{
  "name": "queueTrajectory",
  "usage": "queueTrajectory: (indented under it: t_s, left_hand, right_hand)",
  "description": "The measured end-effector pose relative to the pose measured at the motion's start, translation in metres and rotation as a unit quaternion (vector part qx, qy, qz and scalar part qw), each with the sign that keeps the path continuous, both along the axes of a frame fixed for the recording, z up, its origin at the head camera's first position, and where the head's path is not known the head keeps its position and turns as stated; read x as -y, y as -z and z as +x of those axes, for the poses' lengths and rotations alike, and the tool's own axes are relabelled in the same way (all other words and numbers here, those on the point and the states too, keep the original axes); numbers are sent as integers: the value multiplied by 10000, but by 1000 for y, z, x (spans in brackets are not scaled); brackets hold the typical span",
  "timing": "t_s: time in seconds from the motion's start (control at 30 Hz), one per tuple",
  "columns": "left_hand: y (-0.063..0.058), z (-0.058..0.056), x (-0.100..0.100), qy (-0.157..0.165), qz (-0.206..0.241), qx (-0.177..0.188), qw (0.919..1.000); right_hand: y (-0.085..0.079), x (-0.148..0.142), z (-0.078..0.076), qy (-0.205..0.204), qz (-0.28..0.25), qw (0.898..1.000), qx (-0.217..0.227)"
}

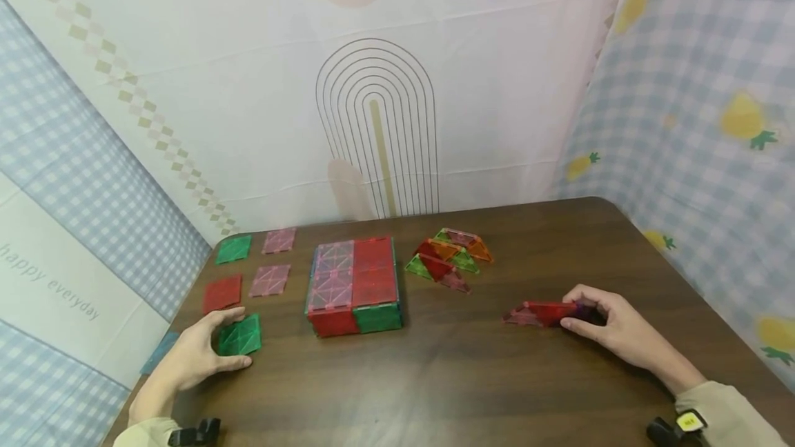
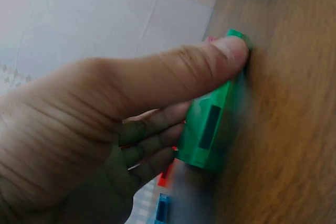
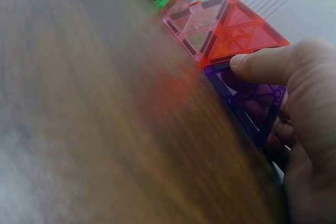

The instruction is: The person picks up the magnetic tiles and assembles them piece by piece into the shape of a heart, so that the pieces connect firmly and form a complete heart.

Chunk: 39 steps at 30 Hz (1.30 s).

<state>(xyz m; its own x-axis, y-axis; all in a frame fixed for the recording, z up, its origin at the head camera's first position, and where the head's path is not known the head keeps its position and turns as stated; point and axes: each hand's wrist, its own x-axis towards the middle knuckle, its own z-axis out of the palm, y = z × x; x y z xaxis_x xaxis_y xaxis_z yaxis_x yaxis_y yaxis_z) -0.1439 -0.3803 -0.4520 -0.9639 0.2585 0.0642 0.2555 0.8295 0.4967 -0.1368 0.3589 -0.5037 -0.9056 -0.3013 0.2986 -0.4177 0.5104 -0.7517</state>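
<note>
My left hand [image 1: 195, 350] grips a green square magnetic tile [image 1: 240, 336] at the table's left, thumb on its near edge and fingers at the far one. In the left wrist view the thumb lies over the tile's [image 2: 202, 129] edge. At the right, my right hand [image 1: 621, 326] pinches a strip of joined triangular magnetic tiles standing on edge. The right wrist view shows its purple triangle [image 3: 249, 95] at thumb and fingers, then a red triangle [image 3: 244, 32] and a pink triangle [image 3: 197, 24]. The fingers behind the strip are partly hidden.
A box of magnetic tiles [image 1: 375, 274], pink and red on top, stands mid-table. Right of it are rows of joined triangles [image 1: 441, 261]. At left lie a red square [image 1: 222, 293], pink squares [image 1: 270, 281], another green square [image 1: 233, 249] and a blue tile [image 1: 160, 352].
</note>
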Motion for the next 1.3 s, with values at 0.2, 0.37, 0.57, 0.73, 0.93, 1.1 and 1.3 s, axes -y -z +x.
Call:
queueTrajectory:
  t_s: [0.2,0.37,0.57,0.73,0.93,1.1,1.3]
  left_hand:
    - [1,0,2,-51,37,120,9999]
    - [1,2,-1,-161,58,-167,9997]
    - [-20,9,-15,-50,1152,-1228,9857]
    - [-43,13,-34,289,2362,-1633,9574]
    - [-69,12,-71,1080,3413,-1792,9164]
    - [-78,-1,-113,1518,3679,-1967,8961]
    - [-70,-13,-177,1973,3469,-1793,8992]
  right_hand:
    - [-1,0,0,-35,-8,10000,-39]
    - [1,0,0,-134,-15,9999,-46]
    - [-1,1,0,-248,28,9997,48]
    - [-2,3,2,-328,37,9994,64]
    - [0,7,4,-622,-8,9977,283]
    - [0,15,6,-893,-155,9955,272]
    - [0,26,9,-1317,-359,9903,250]
